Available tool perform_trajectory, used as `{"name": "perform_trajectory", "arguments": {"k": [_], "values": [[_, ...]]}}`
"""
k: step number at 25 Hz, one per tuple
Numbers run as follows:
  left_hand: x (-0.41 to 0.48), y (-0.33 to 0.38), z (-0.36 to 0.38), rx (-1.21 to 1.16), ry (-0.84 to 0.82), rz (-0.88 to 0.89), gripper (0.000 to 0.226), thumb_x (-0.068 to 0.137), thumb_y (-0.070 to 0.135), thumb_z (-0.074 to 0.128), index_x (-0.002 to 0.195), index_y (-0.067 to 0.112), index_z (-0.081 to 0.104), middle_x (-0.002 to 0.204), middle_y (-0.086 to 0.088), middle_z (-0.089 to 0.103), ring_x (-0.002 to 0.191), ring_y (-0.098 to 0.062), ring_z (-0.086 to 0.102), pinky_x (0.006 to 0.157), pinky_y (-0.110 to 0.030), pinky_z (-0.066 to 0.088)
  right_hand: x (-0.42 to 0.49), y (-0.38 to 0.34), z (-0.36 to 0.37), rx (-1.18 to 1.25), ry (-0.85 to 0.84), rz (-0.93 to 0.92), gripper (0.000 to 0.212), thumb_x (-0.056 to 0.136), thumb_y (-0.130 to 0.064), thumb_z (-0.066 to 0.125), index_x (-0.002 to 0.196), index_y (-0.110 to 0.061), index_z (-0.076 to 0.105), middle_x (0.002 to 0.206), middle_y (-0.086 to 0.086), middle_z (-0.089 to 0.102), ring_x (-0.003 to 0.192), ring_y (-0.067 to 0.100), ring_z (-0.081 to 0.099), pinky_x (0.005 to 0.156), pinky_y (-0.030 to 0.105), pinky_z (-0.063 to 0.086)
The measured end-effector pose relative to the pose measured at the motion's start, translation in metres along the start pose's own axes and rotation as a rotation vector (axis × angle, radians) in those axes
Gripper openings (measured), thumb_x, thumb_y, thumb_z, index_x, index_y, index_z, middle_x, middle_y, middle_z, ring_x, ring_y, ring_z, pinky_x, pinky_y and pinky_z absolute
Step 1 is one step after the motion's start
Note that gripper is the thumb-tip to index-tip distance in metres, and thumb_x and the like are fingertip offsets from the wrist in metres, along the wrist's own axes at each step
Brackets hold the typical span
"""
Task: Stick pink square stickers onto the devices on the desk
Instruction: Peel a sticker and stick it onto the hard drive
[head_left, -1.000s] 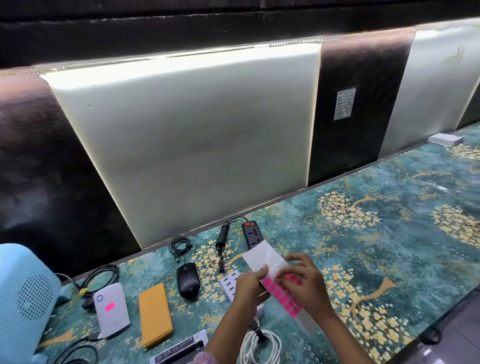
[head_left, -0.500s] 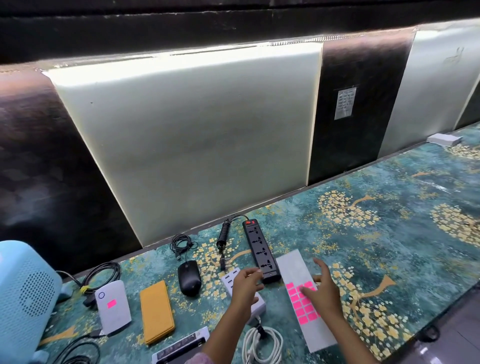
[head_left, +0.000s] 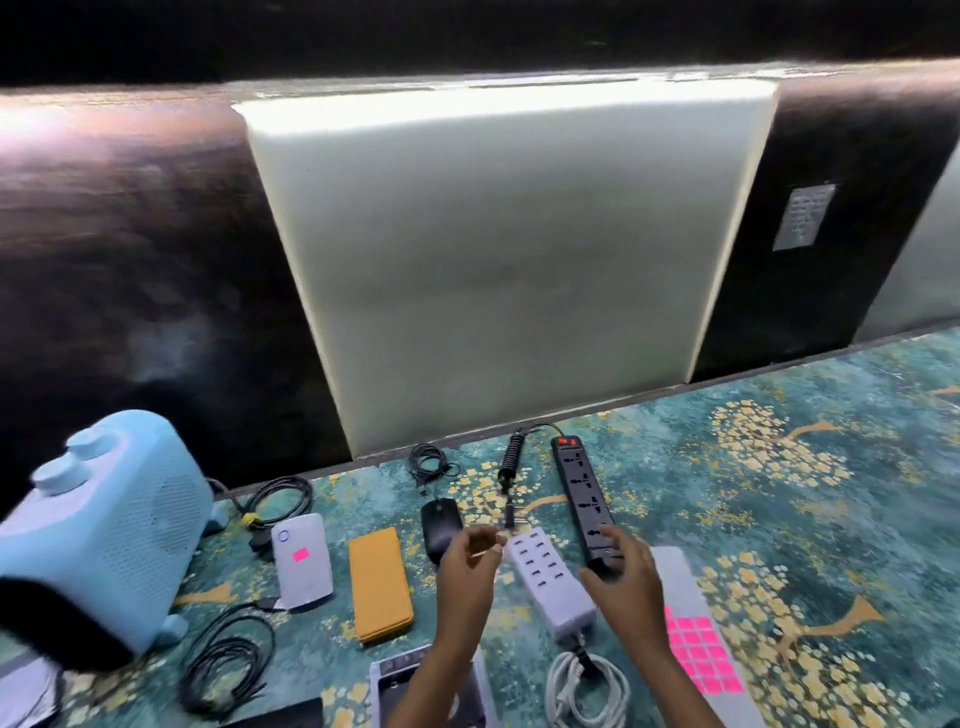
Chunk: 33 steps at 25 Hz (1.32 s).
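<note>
The sticker sheet (head_left: 693, 652) lies flat on the desk at the right, its near half filled with pink squares. My left hand (head_left: 467, 564) hovers between the black mouse (head_left: 439, 519) and the white multi-port charger (head_left: 550, 579). Its thumb and fingers are curled together, and blur hides whatever is between them. My right hand (head_left: 623, 571) is spread with relaxed fingers over the near end of the black power strip (head_left: 582, 493). A white device (head_left: 301, 561) at the left carries one pink sticker. Beside it lies a yellow flat device (head_left: 379, 590).
A light blue speaker-like box (head_left: 98, 545) stands at the far left. Black cables (head_left: 223, 662) coil in front of it, and a white cable (head_left: 587, 686) lies below the charger. A flat grey device (head_left: 389, 680) sits at the bottom edge. Padded wall panels (head_left: 493, 260) close off the desk's back.
The sticker sheet went from both hands down onto the desk. My right hand left it and moved to the power strip's end. The view swung left and down.
</note>
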<state>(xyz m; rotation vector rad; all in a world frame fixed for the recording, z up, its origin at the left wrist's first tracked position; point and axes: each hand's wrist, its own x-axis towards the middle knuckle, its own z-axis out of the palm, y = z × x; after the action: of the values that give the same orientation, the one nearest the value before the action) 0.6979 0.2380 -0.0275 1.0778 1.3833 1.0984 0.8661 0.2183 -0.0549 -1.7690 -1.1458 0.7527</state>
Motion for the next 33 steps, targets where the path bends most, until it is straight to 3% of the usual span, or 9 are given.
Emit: {"name": "perform_trajectory", "arguments": {"k": [4,8,11,14,16,20,25,28,33], "values": [[-0.010,-0.010,-0.092,0.105,0.226,0.194,0.032,0.087,-0.001,0.054,0.090,0.031,0.056,0.093,0.003,0.065,0.087,-0.004,0.060,0.070,-0.009,0.046,-0.034,-0.057,0.088,0.339,-0.177,-0.010,0.033,0.075,0.004,0.067,0.101,-0.014,0.059,0.098,0.006,0.059,0.074,0.017,0.060,0.061,0.015,0.049],[-0.029,-0.024,-0.213,0.237,0.496,0.340,0.037,0.081,0.007,0.053,0.092,0.042,0.049,0.093,0.014,0.059,0.089,-0.003,0.056,0.079,-0.017,0.045,-0.093,-0.112,0.181,0.481,-0.341,0.043,0.020,0.078,0.003,0.064,0.095,-0.010,0.063,0.084,0.004,0.065,0.063,0.006,0.061,0.053,0.014,0.050],[-0.041,-0.031,-0.303,0.166,0.750,0.377,0.020,0.076,0.018,0.051,0.093,0.027,0.053,0.089,0.000,0.060,0.087,-0.014,0.057,0.081,-0.025,0.044,-0.144,-0.148,0.246,0.494,-0.446,0.002,0.014,0.079,0.000,0.064,0.084,-0.013,0.066,0.079,0.004,0.066,0.067,0.017,0.059,0.052,0.017,0.052],[-0.048,-0.050,-0.376,0.142,0.856,0.290,0.029,0.079,-0.008,0.056,0.096,0.015,0.050,0.096,-0.009,0.056,0.091,-0.025,0.054,0.074,-0.019,0.039,-0.182,-0.172,0.306,0.479,-0.513,-0.033,0.017,0.078,0.004,0.064,0.076,-0.013,0.068,0.066,0.005,0.065,0.060,0.015,0.057,0.050,0.015,0.049],[-0.050,-0.064,-0.414,0.196,0.818,0.163,0.031,0.079,-0.010,0.056,0.098,0.012,0.048,0.103,-0.013,0.055,0.098,-0.029,0.053,0.074,-0.017,0.038,-0.201,-0.179,0.335,0.455,-0.570,-0.029,0.024,0.078,0.004,0.064,0.072,-0.019,0.069,0.058,-0.002,0.065,0.057,0.014,0.056,0.049,0.016,0.047],[-0.046,-0.090,-0.481,0.361,0.672,-0.195,0.046,0.078,-0.003,0.058,0.122,0.003,0.047,0.126,-0.018,0.053,0.115,-0.035,0.051,0.092,-0.039,0.043,-0.229,-0.188,0.370,0.408,-0.671,0.047,0.021,0.081,-0.003,0.063,0.078,-0.023,0.068,0.074,0.004,0.067,0.069,0.019,0.061,0.052,0.018,0.051],[-0.033,-0.096,-0.517,0.560,0.441,-0.252,0.061,0.079,0.005,0.060,0.135,0.009,0.037,0.139,-0.013,0.043,0.120,-0.030,0.048,0.085,-0.028,0.043,-0.229,-0.191,0.401,0.348,-0.823,0.217,0.022,0.086,-0.003,0.055,0.096,-0.022,0.060,0.089,0.003,0.060,0.072,0.015,0.060,0.060,0.025,0.046],[-0.017,-0.097,-0.526,0.695,0.314,-0.211,0.073,0.077,0.015,0.067,0.141,0.014,0.030,0.145,-0.010,0.036,0.129,-0.027,0.041,0.101,-0.035,0.042,-0.227,-0.191,0.421,0.239,-0.935,0.188,0.032,0.087,-0.005,0.053,0.114,-0.022,0.054,0.098,0.003,0.060,0.074,0.011,0.061,0.058,0.020,0.047],[0.023,-0.100,-0.546,1.009,-0.012,-0.278,0.113,0.061,0.047,0.077,0.148,0.030,0.006,0.159,-0.002,-0.001,0.146,-0.031,-0.001,0.118,-0.051,0.011,-0.219,-0.197,0.449,0.001,-0.956,-0.021,0.045,0.084,-0.011,0.057,0.125,-0.028,0.046,0.111,0.004,0.056,0.079,0.006,0.054,0.058,0.005,0.042]]}}
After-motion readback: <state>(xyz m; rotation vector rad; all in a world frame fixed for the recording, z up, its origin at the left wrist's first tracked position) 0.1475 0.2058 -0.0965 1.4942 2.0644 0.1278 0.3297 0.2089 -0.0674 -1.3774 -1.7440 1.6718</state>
